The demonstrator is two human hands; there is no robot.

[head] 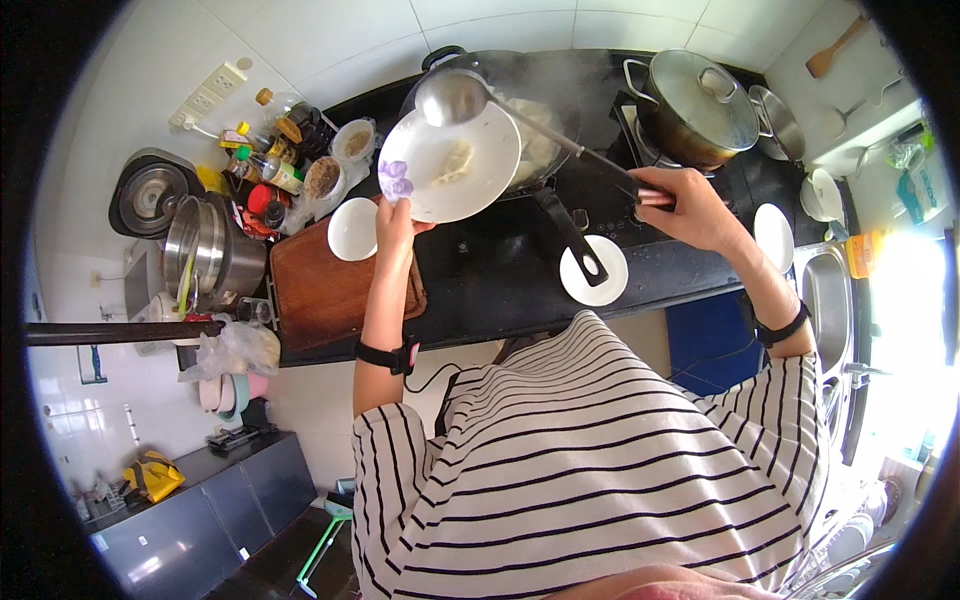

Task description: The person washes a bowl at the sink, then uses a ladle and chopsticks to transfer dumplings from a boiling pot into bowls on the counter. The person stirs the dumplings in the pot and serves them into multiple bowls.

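Observation:
My left hand (397,225) grips the rim of a white plate (480,187) with purple flowers. On that plate lies one pale dumpling-like piece (455,162). My right hand (686,206) is closed around the dark handle of a metal ladle (452,97), whose bowl hangs above the plate's far edge. Behind the plate a steaming wok (566,139) holds several more pale pieces (534,139), partly covered by the plate and the ladle. The wok's black handle (571,232) reaches towards me over a small white dish (611,281).
A lidded pot (697,112) stands right of the wok. On the left are a wooden cutting board (322,285), a white bowl (353,229), sauce bottles (281,174) and a steel pot (225,255). A white plate (773,237) lies near the sink (823,300) at right.

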